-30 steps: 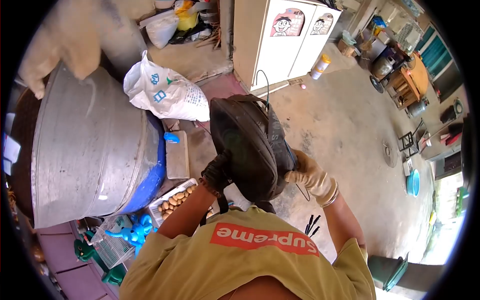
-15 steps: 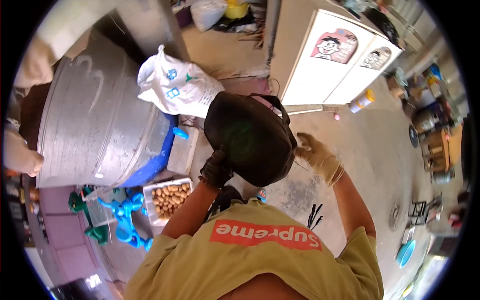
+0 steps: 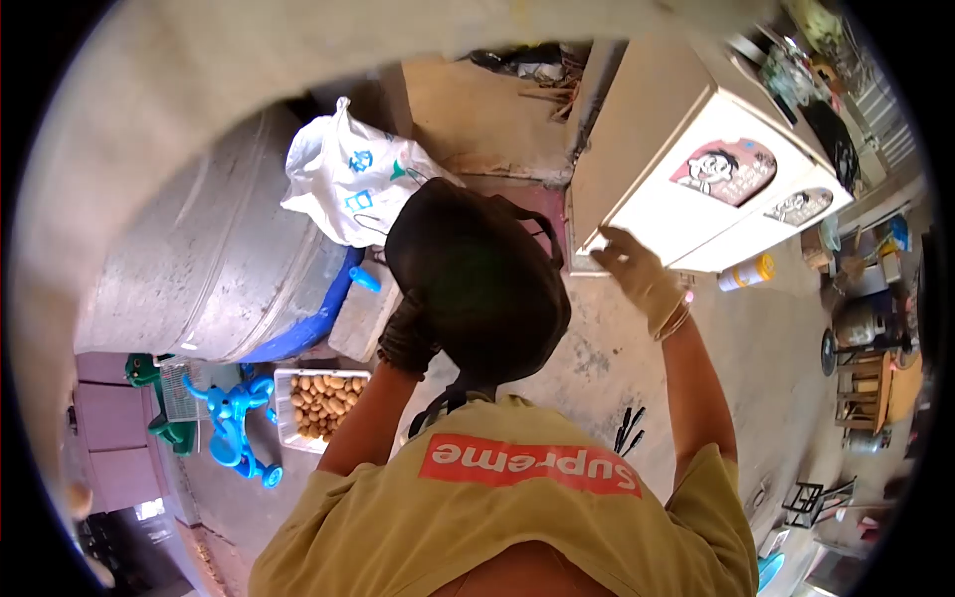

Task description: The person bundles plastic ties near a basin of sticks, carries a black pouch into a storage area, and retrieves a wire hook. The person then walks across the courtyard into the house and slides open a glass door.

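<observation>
A black bag [image 3: 477,284] with a strap hangs in front of my chest. My left hand [image 3: 406,336], in a dark glove, grips its lower left side; the fingertips are partly lost against the dark fabric. To the right of the bag, my right hand [image 3: 640,279], in a pale glove, is raised with its fingers apart and nothing in them. A white sack with blue print [image 3: 363,179] stands just beyond the bag, beside a large metal drum [image 3: 214,249].
Potatoes fill a white crate [image 3: 286,438] at the lower left, near a blue ride-on toy [image 3: 231,423]. A white cabinet [image 3: 686,214] stands ahead on the right. Wooden furniture [image 3: 863,393] is at the far right. A blurred pale shape covers the top left edge.
My right hand has come off the bag's right side and opened. The bag has turned and shifted left, still in my left hand. The view has swung, moving the cabinet rightward.
</observation>
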`<state>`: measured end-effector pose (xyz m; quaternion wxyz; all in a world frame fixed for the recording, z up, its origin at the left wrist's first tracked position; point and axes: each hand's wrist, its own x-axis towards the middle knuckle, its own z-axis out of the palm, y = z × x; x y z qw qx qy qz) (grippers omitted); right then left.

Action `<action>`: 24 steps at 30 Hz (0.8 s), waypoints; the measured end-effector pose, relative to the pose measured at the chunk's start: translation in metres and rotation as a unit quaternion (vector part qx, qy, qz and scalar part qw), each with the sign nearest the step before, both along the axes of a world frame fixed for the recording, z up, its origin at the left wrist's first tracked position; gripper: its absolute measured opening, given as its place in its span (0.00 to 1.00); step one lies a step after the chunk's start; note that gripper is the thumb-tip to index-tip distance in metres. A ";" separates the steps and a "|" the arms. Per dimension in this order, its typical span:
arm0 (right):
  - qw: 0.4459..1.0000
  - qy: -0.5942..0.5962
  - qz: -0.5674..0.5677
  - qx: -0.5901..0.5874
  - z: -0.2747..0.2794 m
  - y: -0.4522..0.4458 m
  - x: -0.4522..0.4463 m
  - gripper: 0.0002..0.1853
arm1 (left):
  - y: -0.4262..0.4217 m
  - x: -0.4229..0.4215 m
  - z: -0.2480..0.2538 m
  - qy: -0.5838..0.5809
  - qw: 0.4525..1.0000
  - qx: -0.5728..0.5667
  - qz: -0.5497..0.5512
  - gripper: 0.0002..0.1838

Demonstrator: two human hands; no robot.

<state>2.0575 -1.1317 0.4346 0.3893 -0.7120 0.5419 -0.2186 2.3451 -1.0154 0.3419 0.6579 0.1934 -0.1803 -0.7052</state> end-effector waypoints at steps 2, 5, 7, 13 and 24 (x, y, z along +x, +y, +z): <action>0.993 -0.053 0.087 0.061 -0.026 -0.022 0.008 0.37 | -0.025 0.011 0.013 0.020 1.000 0.004 0.011 0.31; 0.974 0.116 0.174 0.085 -0.026 -0.036 0.034 0.42 | -0.059 0.032 0.030 -0.038 0.996 0.051 0.071 0.30; 0.963 0.118 0.224 0.089 -0.038 -0.057 0.050 0.44 | -0.088 0.047 0.032 -0.029 0.997 0.034 0.067 0.30; 0.971 0.115 0.211 -0.002 -0.129 -0.122 0.085 0.41 | -0.152 0.072 0.038 0.033 0.998 0.034 0.038 0.30; 0.923 -0.309 0.038 0.227 -0.207 -0.284 0.118 0.18 | -0.279 0.078 0.027 0.047 0.993 0.096 0.052 0.29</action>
